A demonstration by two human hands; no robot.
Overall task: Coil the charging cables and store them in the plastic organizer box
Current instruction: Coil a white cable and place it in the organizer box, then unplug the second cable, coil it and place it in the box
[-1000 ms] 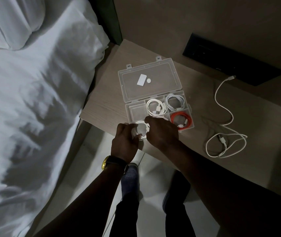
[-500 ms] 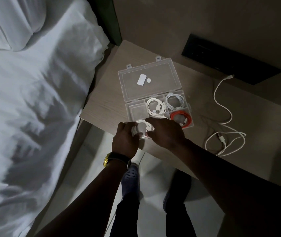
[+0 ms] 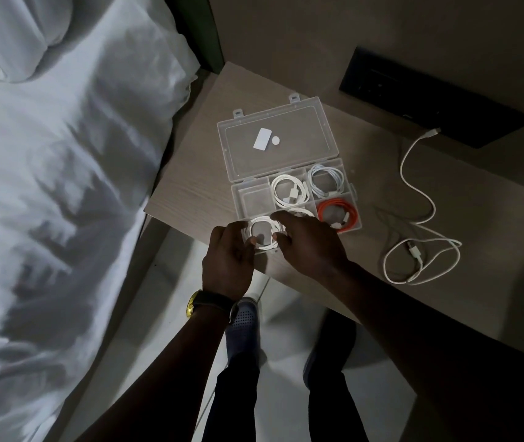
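Both hands meet over the near left corner of the box (image 3: 334, 161). The left hand (image 3: 227, 260) and right hand (image 3: 307, 242) pinch opposite sides of a white coil (image 3: 262, 232), fingertips narrowed on its loops, pressing it down into the near left compartment. This looks like the seating step: the coil is at the compartment but whether it lies fully below the rim I cannot tell. The next move likely calls for tucking stray loops under the walls, then letting go gently so the coil does not spring out.

Just beyond the right hand sit a second white coil (image 3: 289, 191) and a third (image 3: 326, 180), with an orange coil (image 3: 338, 215) beside the right knuckles. The compartment beyond the left hand is empty. Further on, the open lid (image 3: 280, 138) lies flat.

Well off to the right, a loose white cable (image 3: 420, 199) sprawls uncoiled, one end plugged at a dark panel (image 3: 429, 100). Everything rests on a pale wooden bedside table (image 3: 197, 173); a white bed (image 3: 63, 186) fills the left, in dim light.
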